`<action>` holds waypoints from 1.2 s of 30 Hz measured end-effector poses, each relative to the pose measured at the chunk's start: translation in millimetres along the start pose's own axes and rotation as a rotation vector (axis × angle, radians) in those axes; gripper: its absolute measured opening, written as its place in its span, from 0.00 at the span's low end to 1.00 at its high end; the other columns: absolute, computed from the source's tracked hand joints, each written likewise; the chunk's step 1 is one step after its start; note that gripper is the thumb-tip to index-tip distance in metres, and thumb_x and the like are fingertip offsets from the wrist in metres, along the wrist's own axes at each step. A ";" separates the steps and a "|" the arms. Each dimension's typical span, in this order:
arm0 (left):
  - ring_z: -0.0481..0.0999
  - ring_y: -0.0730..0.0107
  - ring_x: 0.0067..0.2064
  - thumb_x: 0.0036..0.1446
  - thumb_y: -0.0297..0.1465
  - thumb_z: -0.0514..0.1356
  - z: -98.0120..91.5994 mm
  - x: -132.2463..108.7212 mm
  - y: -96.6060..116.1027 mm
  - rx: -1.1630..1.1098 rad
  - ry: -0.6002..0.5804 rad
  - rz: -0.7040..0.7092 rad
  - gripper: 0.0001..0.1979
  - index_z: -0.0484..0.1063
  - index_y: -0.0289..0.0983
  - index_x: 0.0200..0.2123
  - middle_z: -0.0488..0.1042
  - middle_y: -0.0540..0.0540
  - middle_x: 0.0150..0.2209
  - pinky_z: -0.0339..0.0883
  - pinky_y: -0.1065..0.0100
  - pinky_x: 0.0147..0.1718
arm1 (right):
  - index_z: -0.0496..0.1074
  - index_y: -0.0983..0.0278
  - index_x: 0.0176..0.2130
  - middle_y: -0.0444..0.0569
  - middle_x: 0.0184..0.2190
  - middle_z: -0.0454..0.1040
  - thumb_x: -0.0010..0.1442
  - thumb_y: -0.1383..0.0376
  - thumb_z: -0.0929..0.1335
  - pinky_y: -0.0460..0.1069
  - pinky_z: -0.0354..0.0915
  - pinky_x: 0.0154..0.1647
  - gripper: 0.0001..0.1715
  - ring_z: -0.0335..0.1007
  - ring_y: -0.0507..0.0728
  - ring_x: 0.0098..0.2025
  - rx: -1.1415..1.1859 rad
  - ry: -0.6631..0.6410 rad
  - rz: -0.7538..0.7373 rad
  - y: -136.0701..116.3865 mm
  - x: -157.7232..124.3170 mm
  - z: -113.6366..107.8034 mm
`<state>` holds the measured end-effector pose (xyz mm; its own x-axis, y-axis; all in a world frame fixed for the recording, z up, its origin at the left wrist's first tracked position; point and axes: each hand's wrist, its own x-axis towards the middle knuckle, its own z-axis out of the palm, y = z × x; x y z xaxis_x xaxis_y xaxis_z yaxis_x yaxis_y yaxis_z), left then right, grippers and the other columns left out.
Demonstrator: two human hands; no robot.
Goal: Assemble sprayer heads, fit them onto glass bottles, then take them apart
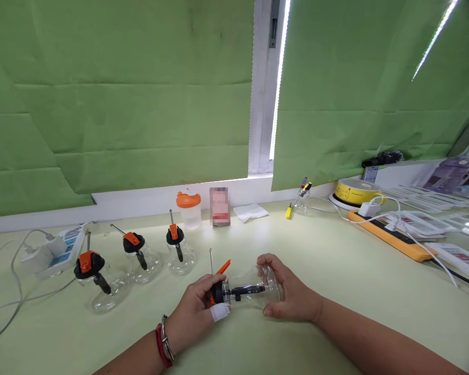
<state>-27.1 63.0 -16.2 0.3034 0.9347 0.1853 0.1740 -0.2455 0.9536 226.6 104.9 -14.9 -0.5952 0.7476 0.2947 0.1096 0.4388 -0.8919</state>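
Observation:
Between my hands a transparent bottle (254, 297) lies on its side, its neck to the left and its base to the right. My left hand (199, 307) is closed on the black and orange cap (218, 292) at the neck; white tape wraps its thumb. An orange lever (223, 267) and a thin metal spout (211, 261) stick up from this cap. Inside the bottle runs a black tube (248, 289). My right hand (291, 291) curves its fingers and thumb around the bottle's wide base. Whether cap and neck are fully joined, I cannot tell.
Several similar capped bottles (182, 260) stand at the left, near a white power strip (68, 250). Along the back are an orange-lidded cup (189, 213), a pink box (220, 207) and a tissue (250, 212). An orange power strip (391, 237) with cables lies right.

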 end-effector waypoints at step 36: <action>0.65 0.71 0.32 0.47 0.32 0.64 2.6 -0.2 6.3 0.140 -0.051 0.043 0.22 0.70 0.38 0.47 0.64 0.48 0.33 0.63 0.69 0.32 | 0.60 0.61 0.46 0.47 0.34 0.66 0.56 0.48 0.63 0.51 0.59 0.38 0.24 0.60 0.56 0.36 -0.137 -0.050 0.076 -7.2 1.4 -4.0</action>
<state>-23.6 60.6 -10.9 0.3601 0.9091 0.2096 0.2877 -0.3220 0.9020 228.1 104.8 -6.8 -0.6199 0.7567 0.2078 0.2611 0.4486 -0.8548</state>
